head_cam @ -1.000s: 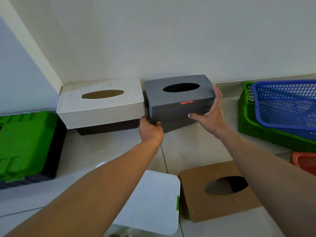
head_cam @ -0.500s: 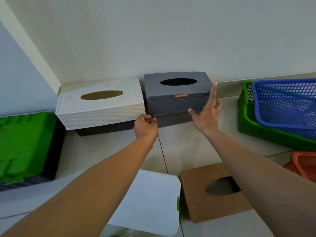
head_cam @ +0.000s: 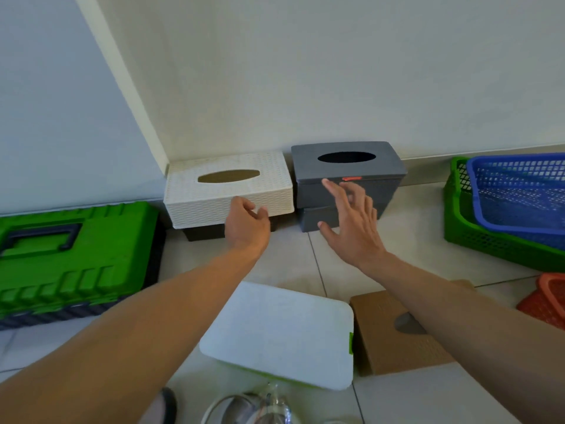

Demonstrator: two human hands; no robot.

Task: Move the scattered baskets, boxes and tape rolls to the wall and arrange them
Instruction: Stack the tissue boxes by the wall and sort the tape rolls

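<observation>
A grey tissue box stands against the wall, right beside a white woven tissue box. My right hand hovers in front of the grey box with fingers spread and holds nothing. My left hand sits in front of the white box's lower right corner, fingers loosely curled, empty. A brown tissue box lies on the floor nearer to me, partly hidden by my right forearm. Beside it lies a white-lidded box.
A green toolbox stands at the left by the wall. At the right a blue basket sits inside a green basket. An orange basket shows at the right edge. A clear roll-like object lies at the bottom edge.
Both hands have let go of the grey tissue box, which now rests against the wall. My right hand has drawn back and opened; my left hand has shifted left, toward the white box.
</observation>
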